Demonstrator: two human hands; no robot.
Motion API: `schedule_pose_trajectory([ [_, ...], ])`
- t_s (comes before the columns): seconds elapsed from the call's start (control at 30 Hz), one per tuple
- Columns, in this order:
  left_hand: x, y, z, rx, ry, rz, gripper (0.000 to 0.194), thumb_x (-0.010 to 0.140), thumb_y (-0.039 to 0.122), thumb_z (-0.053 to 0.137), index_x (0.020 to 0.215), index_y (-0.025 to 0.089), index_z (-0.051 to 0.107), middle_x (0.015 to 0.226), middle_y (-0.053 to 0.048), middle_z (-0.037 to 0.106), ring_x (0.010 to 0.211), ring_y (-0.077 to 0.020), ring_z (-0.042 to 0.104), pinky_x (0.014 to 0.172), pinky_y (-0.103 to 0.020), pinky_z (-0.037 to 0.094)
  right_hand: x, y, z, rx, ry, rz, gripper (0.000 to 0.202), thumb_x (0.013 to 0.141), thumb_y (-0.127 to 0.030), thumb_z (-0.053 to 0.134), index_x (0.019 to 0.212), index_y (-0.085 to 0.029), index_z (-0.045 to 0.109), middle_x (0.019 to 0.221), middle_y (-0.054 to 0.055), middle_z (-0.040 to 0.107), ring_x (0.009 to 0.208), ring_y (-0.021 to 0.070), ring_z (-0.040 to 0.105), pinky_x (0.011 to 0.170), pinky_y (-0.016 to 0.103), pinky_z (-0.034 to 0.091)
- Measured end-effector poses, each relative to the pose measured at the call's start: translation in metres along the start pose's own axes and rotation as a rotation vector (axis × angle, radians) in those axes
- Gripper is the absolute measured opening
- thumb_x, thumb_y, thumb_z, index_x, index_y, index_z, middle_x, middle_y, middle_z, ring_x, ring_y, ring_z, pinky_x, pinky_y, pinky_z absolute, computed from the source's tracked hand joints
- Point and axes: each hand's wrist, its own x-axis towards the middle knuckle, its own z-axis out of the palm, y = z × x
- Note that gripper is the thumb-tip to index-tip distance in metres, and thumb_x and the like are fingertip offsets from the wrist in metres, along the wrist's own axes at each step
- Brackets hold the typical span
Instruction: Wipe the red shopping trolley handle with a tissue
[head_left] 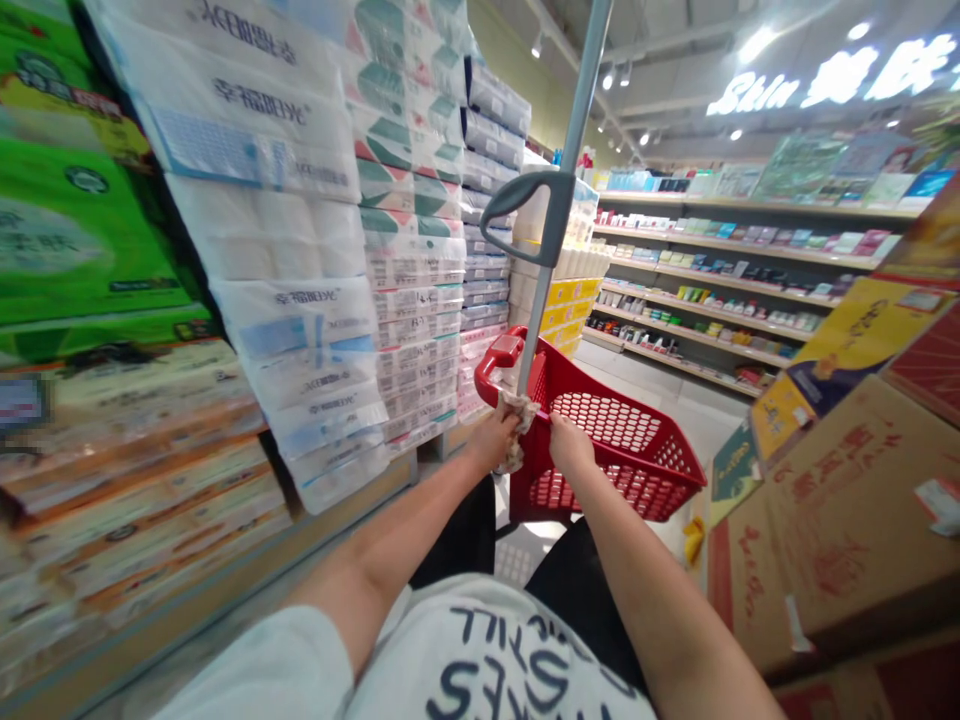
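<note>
Sign (838, 78) reads "Skin" beyond the red basket (619, 425).

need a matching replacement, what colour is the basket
The basket is red; the head view, the only one, shows it best.

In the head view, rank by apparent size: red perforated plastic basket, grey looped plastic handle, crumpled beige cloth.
Largest: red basket
Next: grey handle
Smallest: beige cloth, partly hidden by the left hand
</note>
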Motion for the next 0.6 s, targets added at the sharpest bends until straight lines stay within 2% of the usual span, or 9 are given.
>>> schedule_pose_trajectory([
  [0.1,0.001,0.002,-0.001,-0.019,0.071,0.053,0.028,0.09,0.017,0.047,0.113,0.018,0.063,0.13,-0.013,0.056,0.109,-0.0221,0.06,0.091,-0.034,0.053,-0.001,0.0,0.0,0.011,0.004,0.002,0.031,0.095,-0.013,0.036,0.121,-0.02,0.052,0.117,0.01,0.062,0.102,0.0196,0.062,0.079,0.026,0.041],
  [0.27,0.003,0.002,-0.005,-0.021,0.037,0.126,0.034,0.088,0.014,0.048,0.119,0.019,0.061,0.126,-0.011,0.059,0.104,-0.0222,0.062,0.086,-0.034,0.055,-0.003,-0.002,0.001,0.027,0.013,-0.008,0.032,0.094,-0.013,0.038,0.122,-0.02,0.051,0.118,0.011,0.061,0.106,0.0196,0.06,0.081,0.026,0.041],
  [0.33,0.016,0.002,-0.018,-0.04,0.081,0.142,0.036,0.088,0.014,0.048,0.121,0.019,0.059,0.127,-0.011,0.058,0.107,-0.0216,0.061,0.089,-0.034,0.054,-0.003,-0.001,0.002,0.026,0.018,-0.009,0.037,0.092,-0.009,0.038,0.126,-0.02,0.049,0.119,0.011,0.06,0.107,0.0196,0.059,0.082,0.026,0.041],
  [0.47,0.06,0.004,-0.059,-0.107,0.294,0.155,0.034,0.09,0.018,0.047,0.123,0.018,0.058,0.134,-0.011,0.052,0.12,-0.0213,0.053,0.1,-0.033,0.048,-0.003,0.001,0.003,0.016,0.016,0.001,0.046,0.088,-0.004,0.038,0.13,-0.019,0.048,0.124,0.012,0.058,0.109,0.0211,0.058,0.082,0.027,0.041],
  [0.53,0.076,0.006,-0.072,-0.106,0.329,0.162,0.032,0.091,0.019,0.047,0.121,0.015,0.059,0.135,-0.012,0.052,0.121,-0.0228,0.053,0.102,-0.035,0.046,-0.004,0.002,0.002,0.014,0.008,0.005,0.047,0.088,-0.004,0.038,0.131,-0.019,0.048,0.125,0.012,0.058,0.108,0.0216,0.059,0.082,0.027,0.041],
  [0.6,0.079,0.007,-0.074,-0.093,0.308,0.193,0.033,0.092,0.02,0.046,0.121,0.012,0.059,0.137,-0.014,0.05,0.123,-0.0243,0.052,0.103,-0.037,0.045,-0.005,0.002,0.001,0.015,0.004,0.006,0.048,0.087,-0.004,0.037,0.131,-0.019,0.047,0.125,0.012,0.057,0.109,0.0217,0.058,0.083,0.027,0.042],
])
